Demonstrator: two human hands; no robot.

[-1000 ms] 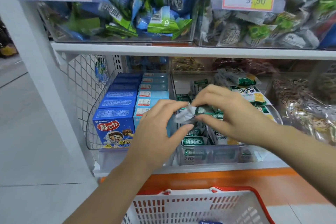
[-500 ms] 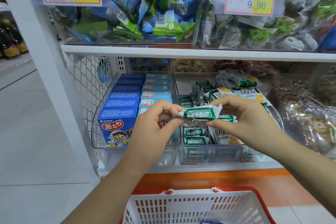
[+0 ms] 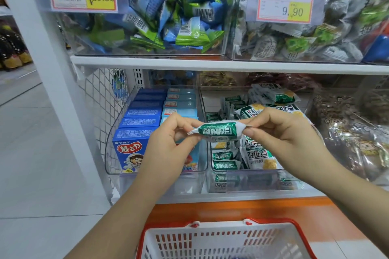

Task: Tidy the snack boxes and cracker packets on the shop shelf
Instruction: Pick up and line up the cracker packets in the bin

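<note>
So the step in hand looks like sorting out one stray: a small green-and-white foil cracker packet [image 3: 219,131] sits in the air between both hands. The left hand [image 3: 168,147] pinches its left crimped end with thumb and fingertips, and the right hand [image 3: 284,143] pinches the other end the same way. The packet is level with its green label face-up.

Just below and beyond the right hand is the clear plastic bin [image 3: 252,183] full of matching packets. The blue cardboard snack boxes [image 3: 130,149] are lined up beyond the left hand. Below both wrists there's a white plastic basket with a red rim [image 3: 210,239].

Next move, I reckon: lower it into that bin lined up with the rest, going gently because crackers crush easily.

Compared with a second ago, the packet was scrunched with its silver end showing and the hands were almost touching. Now they're apart and the packet is pulled straight.
</note>
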